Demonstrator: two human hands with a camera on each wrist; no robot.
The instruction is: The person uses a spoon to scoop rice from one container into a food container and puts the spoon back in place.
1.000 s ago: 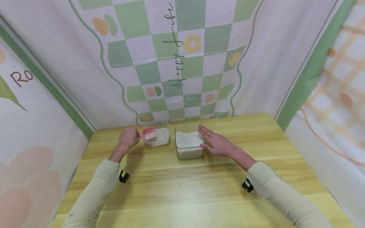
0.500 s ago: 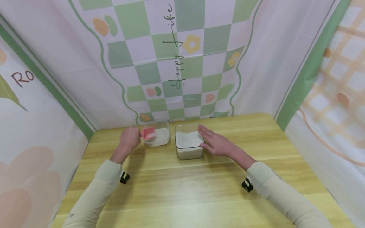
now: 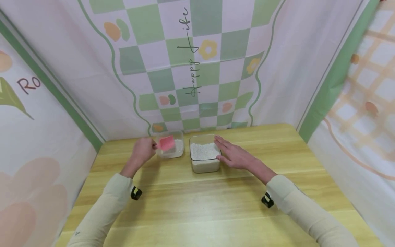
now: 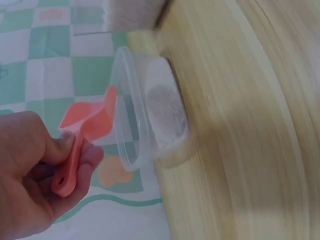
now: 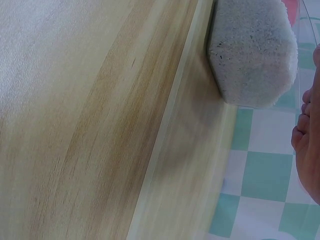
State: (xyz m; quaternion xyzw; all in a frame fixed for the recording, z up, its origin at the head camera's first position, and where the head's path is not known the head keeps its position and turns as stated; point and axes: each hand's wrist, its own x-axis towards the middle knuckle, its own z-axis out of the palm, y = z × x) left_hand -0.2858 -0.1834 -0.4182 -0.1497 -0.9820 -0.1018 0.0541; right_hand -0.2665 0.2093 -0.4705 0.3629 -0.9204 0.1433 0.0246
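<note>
A: What do we have in our left hand [image 3: 142, 151]?

B: We grip the handle of a pink scoop [image 3: 167, 143], fingers and thumb curled round it. The wrist view shows the scoop [image 4: 86, 135] tipped, its bowl over the rim of the small clear container [image 4: 150, 118]. That container [image 3: 171, 148] sits just ahead of our grip, with a little white rice in its bottom.

A: And our right hand [image 3: 235, 155]?

B: It lies with fingers straight and spread against the right wall of the larger clear container [image 3: 204, 156], gripping nothing. That container stands just left of our palm and is well filled with white rice [image 3: 203, 151]. From the right wrist we see the packed rice [image 5: 252, 47] through the container's wall; only the edge of our fingers [image 5: 306, 145] shows there.

A: How do the two containers stand?

B: Side by side between our hands, near each other but apart, at the far edge of the wooden table [image 3: 210, 206], close to the checked cloth backdrop [image 3: 197, 61].
</note>
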